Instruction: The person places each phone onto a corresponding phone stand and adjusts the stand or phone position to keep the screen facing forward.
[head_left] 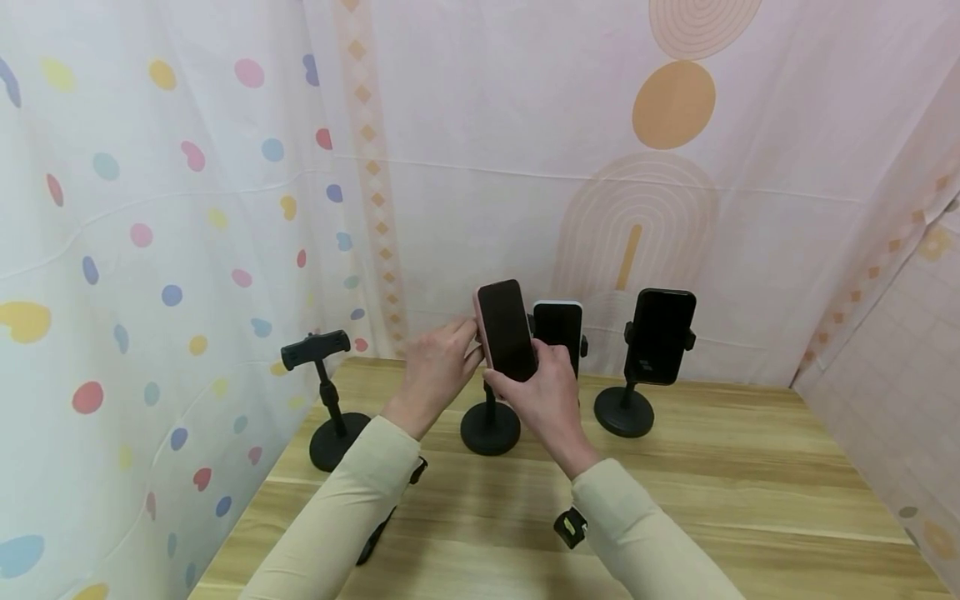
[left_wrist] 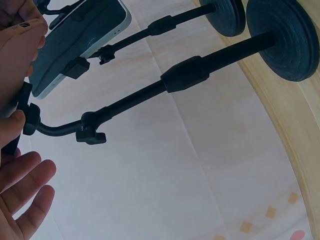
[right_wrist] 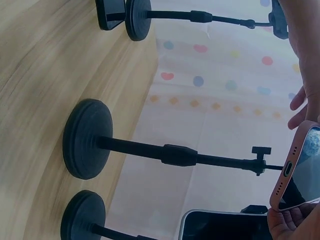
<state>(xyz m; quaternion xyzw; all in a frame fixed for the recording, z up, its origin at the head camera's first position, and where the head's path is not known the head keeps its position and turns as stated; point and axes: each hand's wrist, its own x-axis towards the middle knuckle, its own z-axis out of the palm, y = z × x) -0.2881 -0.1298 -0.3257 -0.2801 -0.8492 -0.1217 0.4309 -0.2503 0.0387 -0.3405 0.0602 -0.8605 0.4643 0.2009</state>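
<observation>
My right hand [head_left: 543,387] grips the lower part of a pink-edged smartphone [head_left: 507,329], screen facing me and tilted slightly. Behind that phone is the clamp [left_wrist: 31,119] of a black phone stand [head_left: 490,429] with a round base. At the phone's left edge, my left hand [head_left: 442,367] pinches the clamp, thumb on it in the left wrist view, with the other fingers spread loosely below. The bottom edge of the pink phone [right_wrist: 287,170], with its charging port, shows in the right wrist view.
To the right, a light-framed phone [head_left: 557,321] and a black phone [head_left: 663,337] sit in stands. An unloaded black stand [head_left: 337,437] is at the left. Another phone [head_left: 372,542] lies on the wooden table [head_left: 750,483], partly behind the left sleeve. Patterned curtains [head_left: 465,208] surround the table.
</observation>
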